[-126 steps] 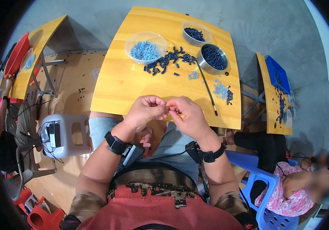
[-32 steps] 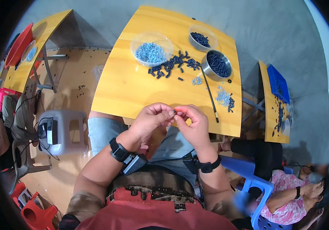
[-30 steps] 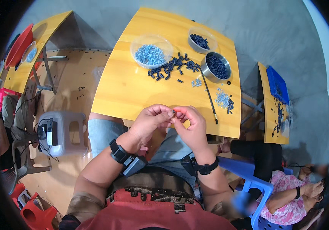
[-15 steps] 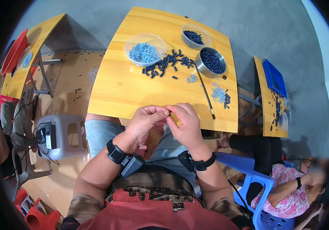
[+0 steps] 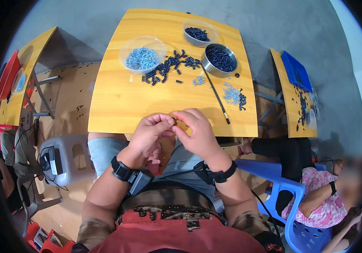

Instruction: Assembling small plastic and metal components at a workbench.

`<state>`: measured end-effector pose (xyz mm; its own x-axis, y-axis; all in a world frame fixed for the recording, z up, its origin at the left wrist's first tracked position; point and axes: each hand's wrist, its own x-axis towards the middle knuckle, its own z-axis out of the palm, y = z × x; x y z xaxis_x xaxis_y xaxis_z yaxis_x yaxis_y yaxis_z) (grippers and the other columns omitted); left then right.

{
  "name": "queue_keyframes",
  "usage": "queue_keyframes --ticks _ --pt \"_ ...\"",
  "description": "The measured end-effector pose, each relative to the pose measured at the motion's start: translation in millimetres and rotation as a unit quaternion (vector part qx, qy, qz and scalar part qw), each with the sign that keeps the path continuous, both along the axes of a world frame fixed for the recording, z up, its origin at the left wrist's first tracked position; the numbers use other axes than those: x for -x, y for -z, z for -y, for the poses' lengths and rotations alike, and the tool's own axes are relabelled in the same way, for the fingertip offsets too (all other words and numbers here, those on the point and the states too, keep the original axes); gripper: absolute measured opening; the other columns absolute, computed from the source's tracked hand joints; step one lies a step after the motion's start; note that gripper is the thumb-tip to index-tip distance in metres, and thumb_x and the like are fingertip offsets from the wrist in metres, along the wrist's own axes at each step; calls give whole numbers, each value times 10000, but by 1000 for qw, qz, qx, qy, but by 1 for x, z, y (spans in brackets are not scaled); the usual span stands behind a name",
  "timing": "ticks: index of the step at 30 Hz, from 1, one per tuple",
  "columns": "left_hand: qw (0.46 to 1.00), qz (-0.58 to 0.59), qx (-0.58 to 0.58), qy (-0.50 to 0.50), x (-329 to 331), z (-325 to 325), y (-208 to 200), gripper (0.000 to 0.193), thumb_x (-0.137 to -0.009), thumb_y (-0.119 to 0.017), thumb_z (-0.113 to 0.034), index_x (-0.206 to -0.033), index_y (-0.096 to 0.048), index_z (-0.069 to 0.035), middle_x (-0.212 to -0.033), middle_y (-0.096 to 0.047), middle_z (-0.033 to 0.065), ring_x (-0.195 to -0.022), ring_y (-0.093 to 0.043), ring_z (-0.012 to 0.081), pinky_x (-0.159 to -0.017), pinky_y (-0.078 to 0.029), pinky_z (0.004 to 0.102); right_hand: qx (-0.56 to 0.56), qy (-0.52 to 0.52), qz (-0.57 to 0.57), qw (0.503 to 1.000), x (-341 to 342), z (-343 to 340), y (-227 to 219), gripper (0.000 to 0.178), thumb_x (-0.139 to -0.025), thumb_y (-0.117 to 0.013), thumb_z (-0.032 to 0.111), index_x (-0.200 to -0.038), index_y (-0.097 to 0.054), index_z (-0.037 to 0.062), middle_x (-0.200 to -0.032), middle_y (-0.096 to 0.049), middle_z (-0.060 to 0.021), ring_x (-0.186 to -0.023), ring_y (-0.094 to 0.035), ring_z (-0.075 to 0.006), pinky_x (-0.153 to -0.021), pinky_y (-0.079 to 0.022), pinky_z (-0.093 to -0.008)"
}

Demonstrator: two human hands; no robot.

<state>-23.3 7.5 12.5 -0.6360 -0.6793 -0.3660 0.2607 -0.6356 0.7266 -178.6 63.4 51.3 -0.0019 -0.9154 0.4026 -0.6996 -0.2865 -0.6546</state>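
Both hands meet just over the near edge of the yellow table (image 5: 117, 105). My left hand (image 5: 150, 131) pinches a small dark piece (image 5: 174, 121) between thumb and bent fingers. From the other side, my right hand (image 5: 197, 131) has its thumb and forefinger around the same piece; most of it is hidden by the fingertips. Beyond them lies a loose spread of short black cylindrical parts (image 5: 168, 65). Small pale-blue pieces (image 5: 232, 95) form a pile to the right, with a few black ones beside it. A thin black rod (image 5: 217, 96) lies slantwise on the tabletop.
Clear tub (image 5: 162, 45) holds light-blue pieces; another clear tub (image 5: 193, 41) and a steel bowl (image 5: 208, 67) hold black parts. A person sits by a blue chair (image 5: 292, 198) at right. Side tables flank mine, one with a blue tray (image 5: 290, 67). A grey stool (image 5: 63, 168) stands left.
The table and its contents have shifted left in the view. Both hands stay together at the table edge, with the right thumb and forefinger slightly farther apart.
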Motion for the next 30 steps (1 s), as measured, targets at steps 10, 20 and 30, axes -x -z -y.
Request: queue_keyframes --ticks 10,20,30 --pt "999 -2 34 -41 -2 20 6 73 -875 -583 -100 -917 -591 -40 -875 -651 79 -776 -626 142 -703 -506 251 -131 158 -84 975 81 10 31 178 -727 -644 98 -875 -628 -1 -856 -593 -146 -845 -569 -322 -754 -475 -379" --pt "997 18 68 -39 -4 38 24 101 -861 -610 -105 -917 -581 -26 -870 -646 73 -782 -623 148 -716 -507 268 -142 149 -122 971 108 36 -1 140 -710 -653 95 -818 -638 6 -811 -600 -152 -814 -577 -323 -722 -474 -379" --pt "996 -61 62 -22 -7 45 33 52 -876 -563 -43 -926 -568 -29 -877 -621 92 -786 -601 163 -703 -493 280 -76 193 -167 964 145 79 -15 72 -705 -638 62 -759 -640 14 -748 -602 -149 -714 -594 -308 -648 -483 -375"
